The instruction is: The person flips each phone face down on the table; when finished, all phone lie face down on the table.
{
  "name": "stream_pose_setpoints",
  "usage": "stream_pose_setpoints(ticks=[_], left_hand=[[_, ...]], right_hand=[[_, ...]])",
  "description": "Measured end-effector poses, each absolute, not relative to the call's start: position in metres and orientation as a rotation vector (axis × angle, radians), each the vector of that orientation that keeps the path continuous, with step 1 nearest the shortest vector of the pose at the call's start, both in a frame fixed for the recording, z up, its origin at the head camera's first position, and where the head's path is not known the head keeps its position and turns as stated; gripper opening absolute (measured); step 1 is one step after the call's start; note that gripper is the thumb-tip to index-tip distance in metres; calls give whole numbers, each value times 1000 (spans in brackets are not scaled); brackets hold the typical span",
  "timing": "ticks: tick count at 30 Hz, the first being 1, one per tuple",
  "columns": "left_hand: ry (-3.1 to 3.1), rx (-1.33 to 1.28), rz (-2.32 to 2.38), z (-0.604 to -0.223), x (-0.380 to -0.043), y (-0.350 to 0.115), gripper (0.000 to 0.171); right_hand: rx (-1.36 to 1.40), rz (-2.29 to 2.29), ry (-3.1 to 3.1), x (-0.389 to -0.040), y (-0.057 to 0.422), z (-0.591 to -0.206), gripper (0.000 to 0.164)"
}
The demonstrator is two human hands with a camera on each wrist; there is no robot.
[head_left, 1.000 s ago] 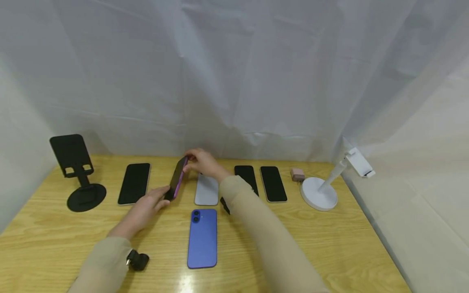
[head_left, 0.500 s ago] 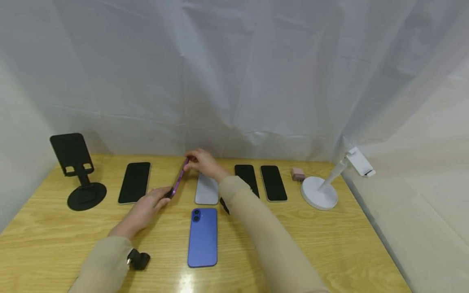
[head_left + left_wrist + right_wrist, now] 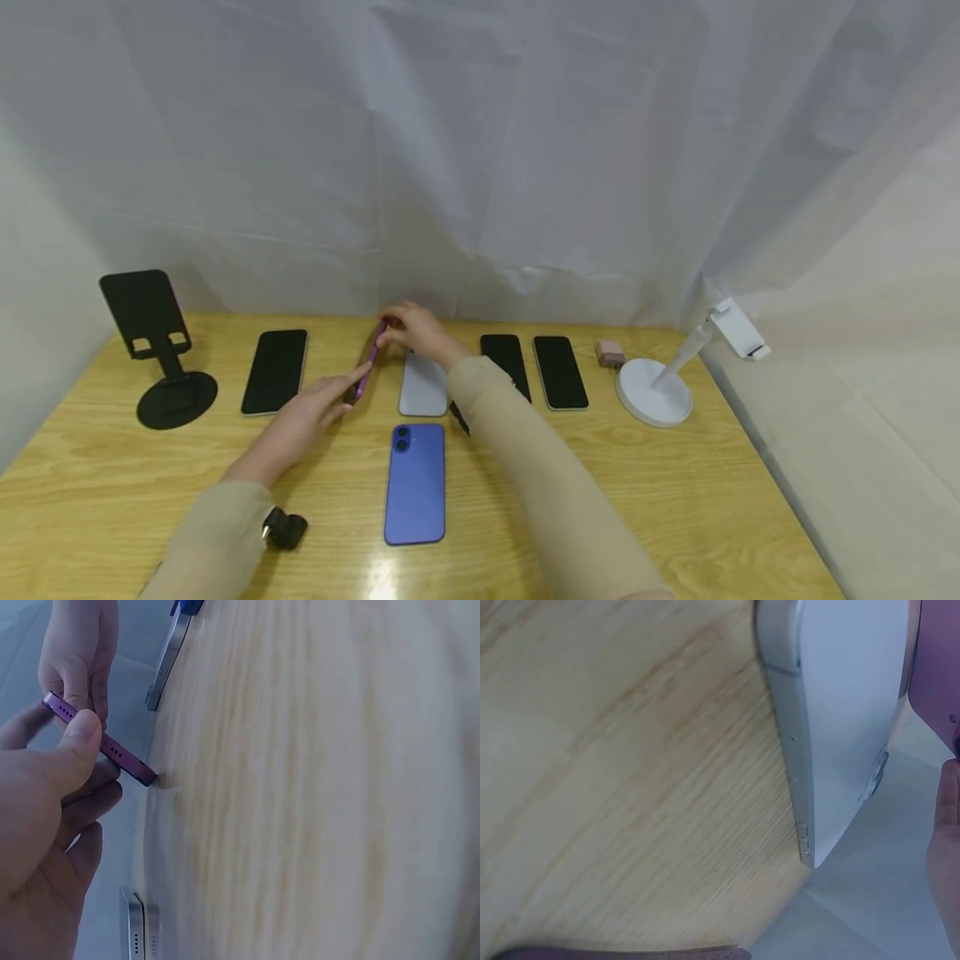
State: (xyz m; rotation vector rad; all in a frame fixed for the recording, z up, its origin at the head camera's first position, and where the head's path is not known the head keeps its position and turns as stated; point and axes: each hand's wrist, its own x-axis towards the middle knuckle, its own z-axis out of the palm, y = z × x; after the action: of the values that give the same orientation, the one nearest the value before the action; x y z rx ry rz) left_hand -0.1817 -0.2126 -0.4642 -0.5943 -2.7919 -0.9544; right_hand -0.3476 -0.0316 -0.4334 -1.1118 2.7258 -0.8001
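Observation:
A purple phone (image 3: pixel 372 357) is tilted up on its long edge near the back of the table, between both hands. My left hand (image 3: pixel 300 423) pinches its near end, thumb on the speaker-hole end (image 3: pixel 124 757) and fingers beneath in the left wrist view. My right hand (image 3: pixel 418 335) grips the far top corner. One lower corner meets the tabletop or hovers just over it; I cannot tell which. The phone's purple back fills the upper right of the right wrist view. A white phone (image 3: pixel 423 388) lies face down beside it, under the right wrist.
In front lies a blue phone (image 3: pixel 415 485), back up. Dark-screened phones lie left (image 3: pixel 275 372) and right, one (image 3: pixel 561 372) near a pink charger plug (image 3: pixel 610 353). A black phone stand (image 3: pixel 177 400) is far left, a white stand (image 3: pixel 654 393) far right. A curtain (image 3: pixel 480 167) hangs behind.
The purple phone has rolled steeper, so its dark screen has narrowed to a thin strip. My left fingers have shifted up onto its edge. The right hand stays at the far corner.

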Motion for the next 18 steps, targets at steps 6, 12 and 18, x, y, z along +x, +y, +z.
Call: stream_pose_setpoints(ticks=[6,12,18], left_hand=[[-2794,-621,-996,-462,-179,-211,64],[-2785,-571,-1053,-464,-181,-214,59],[-2801,-492,-1061,-463,-180,-219,58]], right_hand=[[-1125,-803,2718,-346,-32,-434,53],[-1160,-834,2744,-342,-34,-433,54],[-1093,-926,2732,-339,-41,-435,55]])
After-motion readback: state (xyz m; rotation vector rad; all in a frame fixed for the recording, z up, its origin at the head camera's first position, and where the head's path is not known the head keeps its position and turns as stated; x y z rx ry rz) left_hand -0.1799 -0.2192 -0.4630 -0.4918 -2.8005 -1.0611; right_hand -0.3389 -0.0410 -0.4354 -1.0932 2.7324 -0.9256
